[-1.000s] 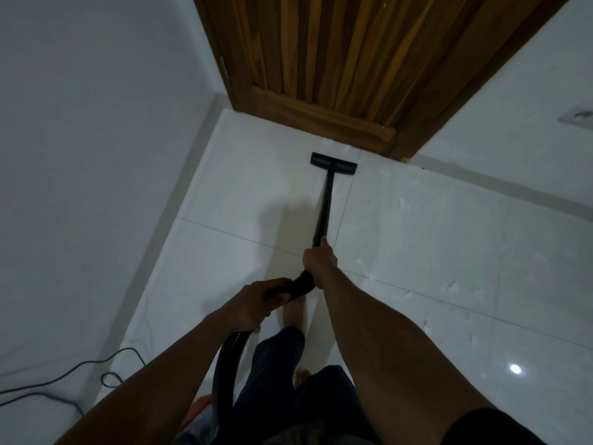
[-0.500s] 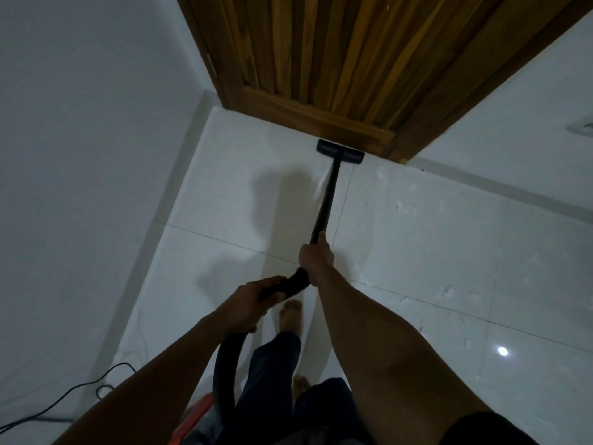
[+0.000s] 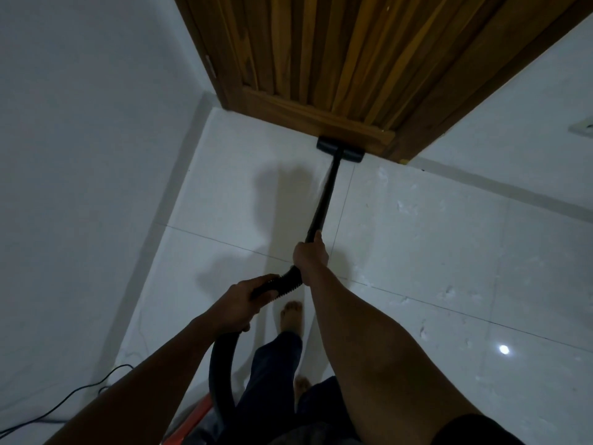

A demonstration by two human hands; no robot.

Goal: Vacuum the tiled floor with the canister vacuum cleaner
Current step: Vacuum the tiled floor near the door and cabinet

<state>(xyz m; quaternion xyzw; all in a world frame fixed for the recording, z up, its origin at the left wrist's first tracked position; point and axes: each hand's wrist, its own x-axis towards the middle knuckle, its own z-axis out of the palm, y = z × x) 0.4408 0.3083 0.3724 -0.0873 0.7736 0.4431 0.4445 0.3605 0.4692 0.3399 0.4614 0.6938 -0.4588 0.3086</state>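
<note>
A black vacuum wand runs forward over the white tiled floor. Its flat black floor head lies against the bottom of the wooden door. My right hand grips the wand's lower end. My left hand is closed around the ribbed hose end behind it. The black hose curves down past my legs to an orange part of the canister at the bottom edge, mostly hidden.
A white wall closes the left side, another wall with an outlet the right. A black power cord lies on the floor at lower left. White specks dot the tiles on the right. My bare foot stands below the hands.
The wand has been pushed forward. The floor head slid from the open tile up to the foot of the door. Both hands moved forward with it.
</note>
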